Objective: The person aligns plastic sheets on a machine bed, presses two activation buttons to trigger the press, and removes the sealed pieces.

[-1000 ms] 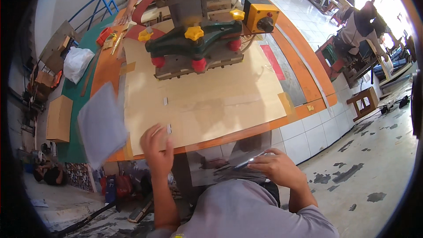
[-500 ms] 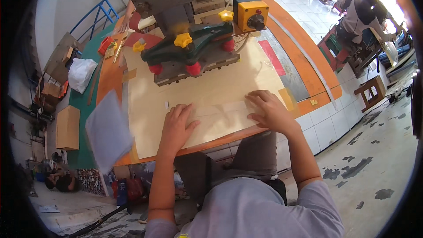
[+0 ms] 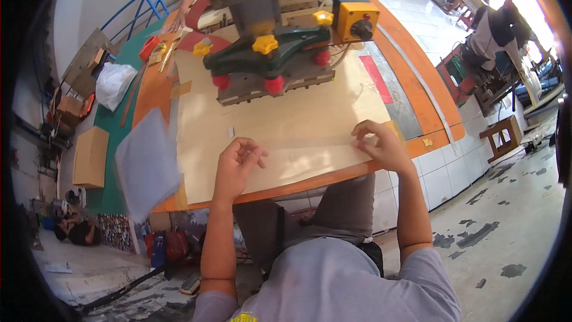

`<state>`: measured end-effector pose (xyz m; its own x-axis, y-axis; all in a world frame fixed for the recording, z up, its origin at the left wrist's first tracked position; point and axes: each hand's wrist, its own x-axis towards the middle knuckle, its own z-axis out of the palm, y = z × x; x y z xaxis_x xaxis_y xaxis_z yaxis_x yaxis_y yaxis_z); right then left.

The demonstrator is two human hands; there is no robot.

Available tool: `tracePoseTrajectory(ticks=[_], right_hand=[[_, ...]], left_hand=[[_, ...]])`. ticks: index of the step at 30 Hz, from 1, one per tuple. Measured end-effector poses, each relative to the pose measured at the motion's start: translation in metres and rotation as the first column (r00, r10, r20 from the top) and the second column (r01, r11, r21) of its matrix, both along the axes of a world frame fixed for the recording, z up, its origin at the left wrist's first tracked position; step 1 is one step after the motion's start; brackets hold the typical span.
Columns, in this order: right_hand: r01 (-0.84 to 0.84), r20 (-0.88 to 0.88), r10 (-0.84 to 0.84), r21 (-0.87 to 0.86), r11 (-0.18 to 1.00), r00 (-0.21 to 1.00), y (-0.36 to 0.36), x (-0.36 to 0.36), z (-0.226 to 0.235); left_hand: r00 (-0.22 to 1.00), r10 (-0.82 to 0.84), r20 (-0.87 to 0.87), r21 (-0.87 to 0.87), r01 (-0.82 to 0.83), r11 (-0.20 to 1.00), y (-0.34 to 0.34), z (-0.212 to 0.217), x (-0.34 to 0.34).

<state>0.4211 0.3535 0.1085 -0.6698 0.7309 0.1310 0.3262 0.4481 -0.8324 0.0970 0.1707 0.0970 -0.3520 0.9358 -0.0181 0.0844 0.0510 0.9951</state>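
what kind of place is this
Probably a small workshop or factory floor: a heavy press-like machine with red and yellow knobs stands on an orange-edged worktable, with a clear sheet under both hands.

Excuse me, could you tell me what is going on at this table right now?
A seated person has both hands on a clear sheet lying on the tan board. The left hand has its fingers curled at the sheet's left end, and the right hand presses on its right end. A green press with red and yellow knobs stands just behind, and a grey stack lies to the left.
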Motion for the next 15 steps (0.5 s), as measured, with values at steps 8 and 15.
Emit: tracePoseTrajectory(ticks=[8, 15], right_hand=[[0.141, -0.391, -0.259, -0.306, 0.942, 0.883, 0.006, 0.003, 0.004], [0.204, -0.405, -0.333, -0.329, 0.922, 0.851, 0.017, 0.006, -0.009]], left_hand=[[0.994, 0.045, 0.096, 0.034, -0.049, 0.998, 0.006, 0.012, -0.016], [0.973, 0.101, 0.208, -0.014, -0.1, 0.995, 0.015, -0.001, -0.023]])
